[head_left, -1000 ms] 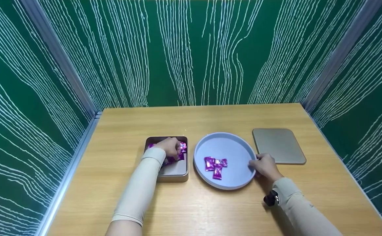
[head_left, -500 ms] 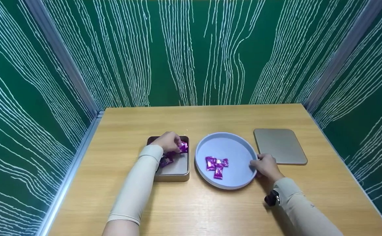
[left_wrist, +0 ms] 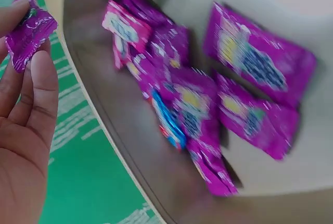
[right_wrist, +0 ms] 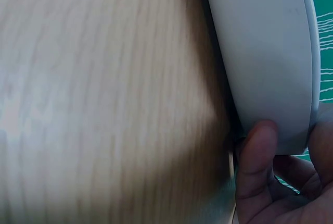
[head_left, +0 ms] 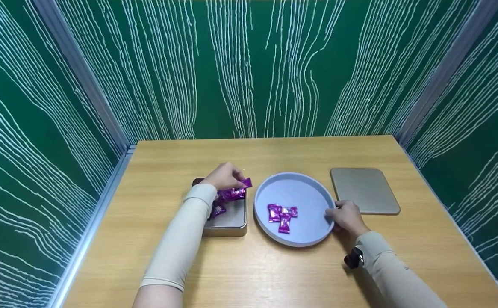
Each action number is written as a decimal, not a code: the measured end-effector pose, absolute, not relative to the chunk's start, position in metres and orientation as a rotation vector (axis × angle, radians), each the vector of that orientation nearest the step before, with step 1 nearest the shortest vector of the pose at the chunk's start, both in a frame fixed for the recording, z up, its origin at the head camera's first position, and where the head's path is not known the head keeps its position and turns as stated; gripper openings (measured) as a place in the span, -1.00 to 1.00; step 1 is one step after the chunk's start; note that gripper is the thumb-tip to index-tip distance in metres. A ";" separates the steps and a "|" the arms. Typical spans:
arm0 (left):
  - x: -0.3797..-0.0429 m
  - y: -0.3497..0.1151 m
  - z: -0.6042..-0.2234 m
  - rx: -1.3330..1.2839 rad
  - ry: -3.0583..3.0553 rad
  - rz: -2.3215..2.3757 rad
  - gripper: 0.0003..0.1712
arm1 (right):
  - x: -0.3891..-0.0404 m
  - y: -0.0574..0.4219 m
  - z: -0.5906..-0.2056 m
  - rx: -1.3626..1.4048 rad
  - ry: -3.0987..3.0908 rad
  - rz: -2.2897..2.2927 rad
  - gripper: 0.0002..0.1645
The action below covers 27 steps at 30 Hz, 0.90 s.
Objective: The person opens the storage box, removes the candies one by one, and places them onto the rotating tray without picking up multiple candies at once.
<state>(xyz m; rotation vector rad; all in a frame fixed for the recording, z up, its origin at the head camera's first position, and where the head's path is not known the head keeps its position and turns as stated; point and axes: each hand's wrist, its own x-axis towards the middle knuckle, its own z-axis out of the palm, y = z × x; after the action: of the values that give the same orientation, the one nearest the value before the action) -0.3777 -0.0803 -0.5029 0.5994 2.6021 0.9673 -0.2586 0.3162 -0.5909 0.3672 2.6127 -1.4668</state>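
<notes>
My left hand (head_left: 227, 176) pinches a purple wrapped candy (head_left: 247, 182) above the far right corner of a metal tin (head_left: 225, 232). In the left wrist view the held candy (left_wrist: 30, 31) sits between thumb and fingers. Several purple candies (left_wrist: 195, 104) lie inside the tin, along with a pink one (left_wrist: 126, 27) and a blue-and-red one (left_wrist: 167, 120). My right hand (head_left: 346, 217) grips the right rim of a round pale plate (head_left: 293, 179), thumb over the edge. Three purple candies (head_left: 284, 220) lie together in the plate. The right wrist view shows fingers (right_wrist: 260, 140) against the plate's side wall (right_wrist: 265, 52).
A flat metal lid (head_left: 364, 190) with rounded corners lies to the right of the plate, behind my right hand. The wooden table (head_left: 266, 273) bears everything. Green panels with white lines (head_left: 249, 68) enclose its back and sides.
My left hand has risen from inside the tin with a purple candy pinched in its fingers, moving up and slightly right. My right hand and the plate stay in place.
</notes>
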 end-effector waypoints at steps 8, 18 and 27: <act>-0.369 -0.038 -0.501 0.698 2.523 1.092 -0.83 | -0.260 0.318 -0.592 0.362 2.652 -1.422 -0.47; -0.359 0.003 -0.499 0.792 2.509 1.006 -0.80 | -0.262 0.318 -0.590 0.383 2.610 -1.411 -0.38; -0.352 0.031 -0.507 0.858 2.546 0.901 -0.82 | -0.261 0.318 -0.590 0.403 2.593 -1.395 -0.35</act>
<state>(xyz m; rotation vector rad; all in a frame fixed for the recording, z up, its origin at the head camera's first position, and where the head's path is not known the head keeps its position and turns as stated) -0.3518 0.0314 -0.5074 0.8578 2.5456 0.9005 -0.2610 0.3179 -0.5905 0.4033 2.5931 -1.3954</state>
